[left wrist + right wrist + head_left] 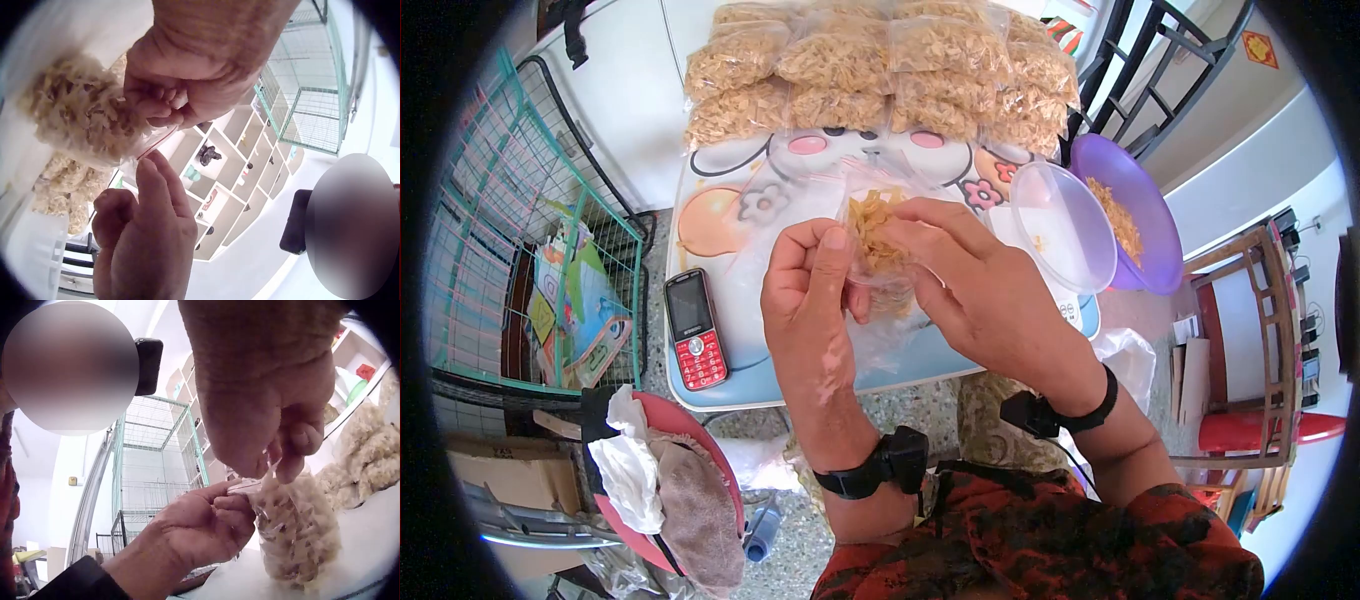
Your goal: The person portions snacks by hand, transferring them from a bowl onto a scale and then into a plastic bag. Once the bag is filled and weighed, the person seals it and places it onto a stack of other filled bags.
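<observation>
A clear zip bag (877, 235) of pale yellow, dried-looking flat pieces is held upright over the table. My left hand (812, 300) grips the bag's near left edge, its fingers curled and thumb up. My right hand (990, 285) reaches over from the right and pinches the bag's upper edge. In the left wrist view a red zip line runs along the bag's mouth (156, 142), between the left hand (194, 75) and the right hand (150, 231). The right wrist view shows the full bag (297, 531) below the right hand (269, 394), beside the left hand (200, 528).
Filled bags (835, 65) are stacked along the table's far side. A red phone (696, 330) lies at the left. A clear plastic bowl (1063, 228) and a purple basin (1165, 240) with more pieces stand at the right. A pink stool (710, 450) with cloths is lower left.
</observation>
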`<action>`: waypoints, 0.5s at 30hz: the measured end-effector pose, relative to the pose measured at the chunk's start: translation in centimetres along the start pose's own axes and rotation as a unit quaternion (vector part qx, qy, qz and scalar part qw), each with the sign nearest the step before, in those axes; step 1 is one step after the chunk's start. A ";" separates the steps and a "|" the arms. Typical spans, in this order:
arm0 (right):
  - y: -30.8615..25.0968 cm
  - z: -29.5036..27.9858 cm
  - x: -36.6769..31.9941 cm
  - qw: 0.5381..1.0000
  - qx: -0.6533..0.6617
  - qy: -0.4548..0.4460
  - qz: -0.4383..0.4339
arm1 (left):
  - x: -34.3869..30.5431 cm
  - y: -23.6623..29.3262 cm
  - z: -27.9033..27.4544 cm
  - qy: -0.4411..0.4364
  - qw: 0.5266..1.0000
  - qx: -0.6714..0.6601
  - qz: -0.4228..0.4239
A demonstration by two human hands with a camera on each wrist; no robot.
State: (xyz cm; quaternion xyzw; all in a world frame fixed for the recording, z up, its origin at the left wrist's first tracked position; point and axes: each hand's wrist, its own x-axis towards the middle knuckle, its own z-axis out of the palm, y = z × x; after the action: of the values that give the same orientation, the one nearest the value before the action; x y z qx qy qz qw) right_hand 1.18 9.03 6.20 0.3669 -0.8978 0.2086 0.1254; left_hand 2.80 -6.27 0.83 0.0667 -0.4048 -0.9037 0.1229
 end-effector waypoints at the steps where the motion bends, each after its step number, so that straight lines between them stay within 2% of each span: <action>1: -0.3 -0.1 -0.1 1.000 0.006 -0.001 0.022 | 0.0 0.1 0.0 0.000 1.000 -0.002 0.004; 3: -0.8 -0.2 -0.2 0.998 0.016 -0.001 0.067 | -0.1 0.2 0.1 0.003 1.000 0.010 -0.001; 6: -1.0 0.4 0.2 0.997 0.013 -0.016 0.073 | -0.3 0.2 0.3 0.002 1.000 0.018 -0.010; 9: -0.7 0.7 0.4 0.998 -0.009 -0.061 0.021 | -0.1 0.2 0.1 -0.003 1.000 0.013 -0.006; 12: -0.5 0.1 0.8 0.997 -0.023 -0.073 0.018 | 0.0 0.1 0.0 0.003 1.000 0.010 -0.004; 15: -0.6 0.1 0.9 0.999 -0.021 -0.039 0.006 | 0.0 0.2 0.1 0.005 1.000 0.014 -0.003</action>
State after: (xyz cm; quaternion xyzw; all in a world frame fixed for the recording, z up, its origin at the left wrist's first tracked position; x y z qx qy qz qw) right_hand 0.97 8.01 6.62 0.3669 -0.9083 0.1759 0.0973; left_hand 2.78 -6.34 1.07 0.0742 -0.4165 -0.8980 0.1213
